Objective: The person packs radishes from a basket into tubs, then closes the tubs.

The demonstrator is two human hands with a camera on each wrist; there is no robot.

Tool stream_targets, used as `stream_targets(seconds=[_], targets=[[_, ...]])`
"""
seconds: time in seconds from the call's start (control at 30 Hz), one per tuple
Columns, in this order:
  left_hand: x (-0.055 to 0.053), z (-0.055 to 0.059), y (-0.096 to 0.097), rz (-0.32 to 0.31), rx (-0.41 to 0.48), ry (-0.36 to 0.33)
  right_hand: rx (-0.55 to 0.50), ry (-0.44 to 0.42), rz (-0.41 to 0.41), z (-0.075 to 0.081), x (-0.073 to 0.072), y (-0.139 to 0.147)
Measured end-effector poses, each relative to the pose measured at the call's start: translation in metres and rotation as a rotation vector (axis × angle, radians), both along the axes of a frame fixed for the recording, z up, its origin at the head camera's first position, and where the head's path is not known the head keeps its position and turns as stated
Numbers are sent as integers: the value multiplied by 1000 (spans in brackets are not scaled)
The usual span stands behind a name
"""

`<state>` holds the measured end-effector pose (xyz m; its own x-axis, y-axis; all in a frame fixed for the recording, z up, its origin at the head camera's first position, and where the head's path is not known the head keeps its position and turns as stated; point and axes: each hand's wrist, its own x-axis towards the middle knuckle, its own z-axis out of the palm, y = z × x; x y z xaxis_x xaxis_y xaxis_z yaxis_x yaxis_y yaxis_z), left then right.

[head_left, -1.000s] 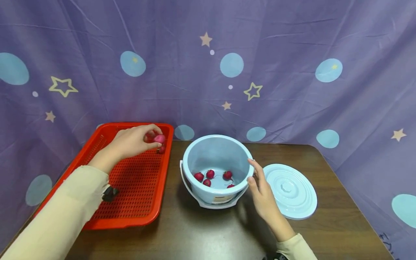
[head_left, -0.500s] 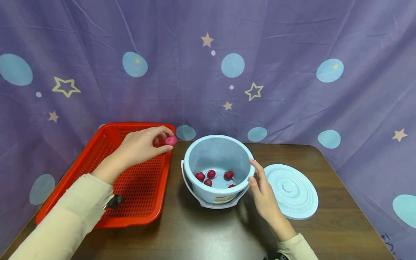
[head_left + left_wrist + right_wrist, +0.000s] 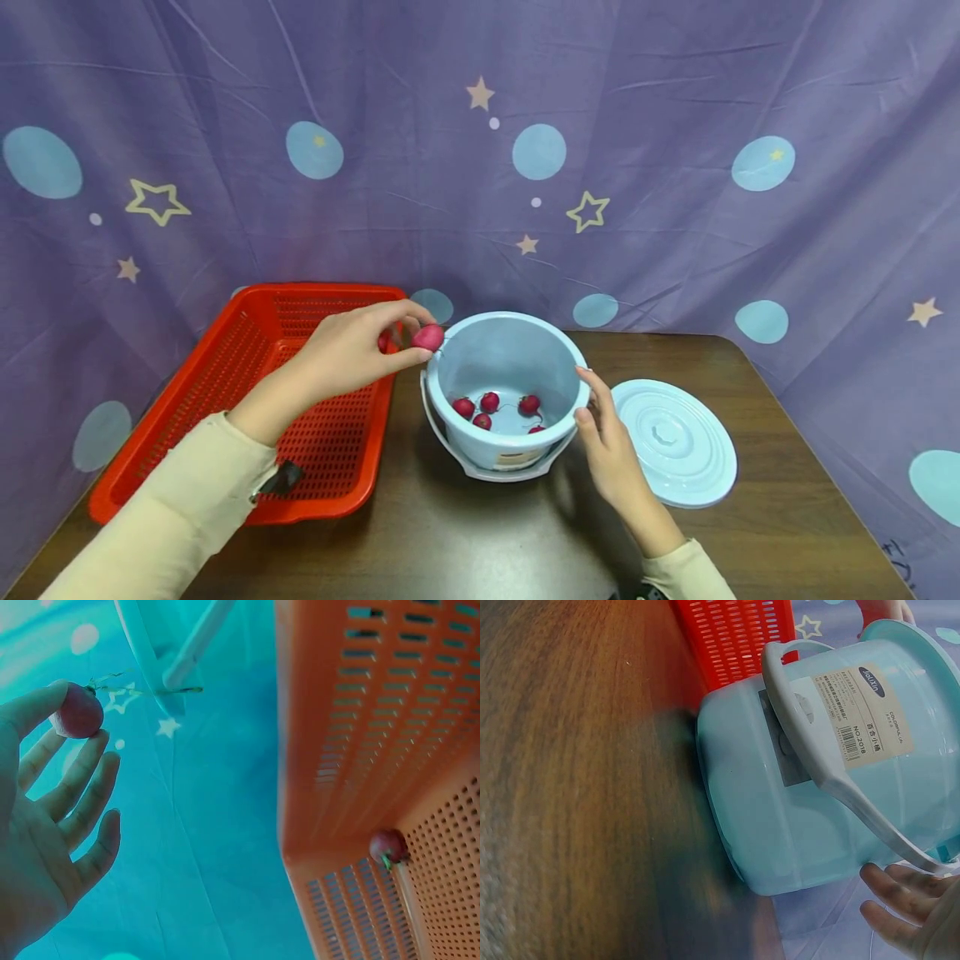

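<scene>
A red radish (image 3: 428,337) with a thin root is pinched between the thumb and fingers of my left hand (image 3: 367,342), at the left rim of the light-blue bucket (image 3: 504,454). The left wrist view also shows this radish (image 3: 79,712), with the other fingers spread loosely below it. Inside the bucket lie several radishes (image 3: 482,422) on its floor. My right hand (image 3: 611,454) touches the bucket's right rim with fairly straight fingers. In the right wrist view, that hand (image 3: 915,904) is beside the bucket wall near the handle.
A red perforated basket (image 3: 367,450) stands left of the bucket; another radish (image 3: 388,846) lies in its corner. The bucket's light-blue lid (image 3: 675,442) lies flat at the right on the brown wooden table (image 3: 450,550). Behind hangs a purple patterned cloth (image 3: 420,167).
My left hand has carried the radish rightward from over the basket to the bucket's left rim. My right hand has stayed at the bucket's right rim.
</scene>
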<state>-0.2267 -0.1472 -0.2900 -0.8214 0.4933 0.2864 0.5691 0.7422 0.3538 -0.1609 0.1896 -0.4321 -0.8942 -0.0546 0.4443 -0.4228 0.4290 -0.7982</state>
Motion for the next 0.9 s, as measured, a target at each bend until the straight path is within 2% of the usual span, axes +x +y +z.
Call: stream_targets(seconds=[0.4, 0.9], targets=[[13, -2, 23, -98, -11, 27, -8, -8, 10, 0, 0, 0], [17, -14, 44, -174, -151, 28, -3, 3, 13, -1, 0, 0]])
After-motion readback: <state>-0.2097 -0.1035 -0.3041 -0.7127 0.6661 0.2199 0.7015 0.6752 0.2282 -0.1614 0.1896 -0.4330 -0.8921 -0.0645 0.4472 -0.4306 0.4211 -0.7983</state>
